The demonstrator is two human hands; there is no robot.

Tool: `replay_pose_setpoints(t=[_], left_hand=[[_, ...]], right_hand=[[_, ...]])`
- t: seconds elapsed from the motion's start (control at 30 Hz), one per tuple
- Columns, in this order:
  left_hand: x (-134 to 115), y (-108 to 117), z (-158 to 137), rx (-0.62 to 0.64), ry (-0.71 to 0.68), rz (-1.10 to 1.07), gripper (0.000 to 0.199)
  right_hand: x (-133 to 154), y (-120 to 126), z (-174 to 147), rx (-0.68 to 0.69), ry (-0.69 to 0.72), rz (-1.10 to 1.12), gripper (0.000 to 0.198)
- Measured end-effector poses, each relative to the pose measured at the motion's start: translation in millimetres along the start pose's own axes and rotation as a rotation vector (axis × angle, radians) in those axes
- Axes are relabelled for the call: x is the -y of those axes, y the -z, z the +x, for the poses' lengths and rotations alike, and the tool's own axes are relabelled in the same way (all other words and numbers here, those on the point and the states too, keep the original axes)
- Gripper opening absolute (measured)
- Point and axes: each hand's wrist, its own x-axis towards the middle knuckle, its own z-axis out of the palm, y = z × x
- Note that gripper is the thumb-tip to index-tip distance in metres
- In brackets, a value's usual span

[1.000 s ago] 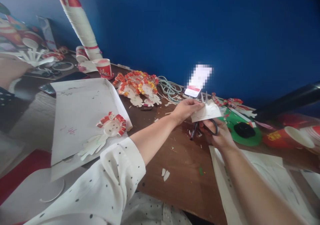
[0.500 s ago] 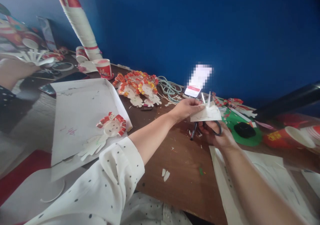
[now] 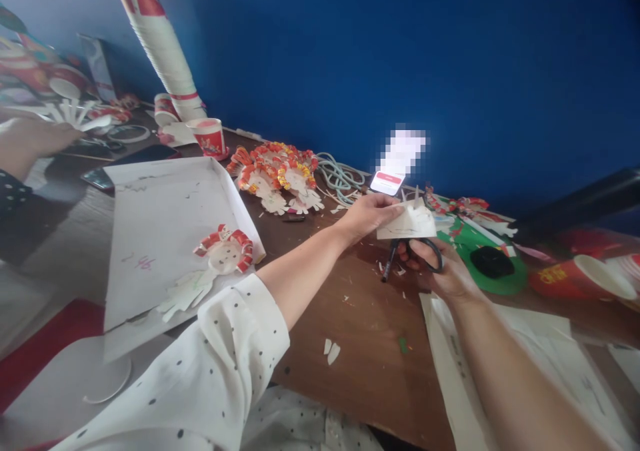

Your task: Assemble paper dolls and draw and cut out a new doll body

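Observation:
Between the thumb and fingers of my left hand [image 3: 367, 216] is a piece of white paper [image 3: 400, 227] with dark pencil-like lines. My right hand [image 3: 443, 264] grips black-handled scissors [image 3: 434, 254] just below and to the right of it. The scissor blades come up behind the paper, their tips showing above its top edge. Under my hands, a dark pen [image 3: 387, 267] lies on the brown table [image 3: 360, 371]. A lit phone [image 3: 387, 183] leans at the wall behind the paper.
A white box lid [image 3: 165, 217] holds a paper figure with a red-and-white ring [image 3: 225, 254]. Behind it are a paper cup [image 3: 207, 137] and a pile of similar figures [image 3: 275, 171]. Another person's hand [image 3: 35, 141] is at far left. Green paper [image 3: 505, 277] and sheets [image 3: 530, 331] lie right.
The paper and scissors have shifted slightly left, and the scissor tips stand a little lower above the paper. The other person's hand has moved slightly.

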Motion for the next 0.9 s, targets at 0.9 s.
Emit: replay_pose_setpoints(t=[0.9], left_hand=[[-1.6, 1.6, 0.7, 0.094, -0.02, 0.27, 0.023]], right_hand=[[10.8, 22.8, -4.2, 0.141, -0.164, 0.112, 0.026]])
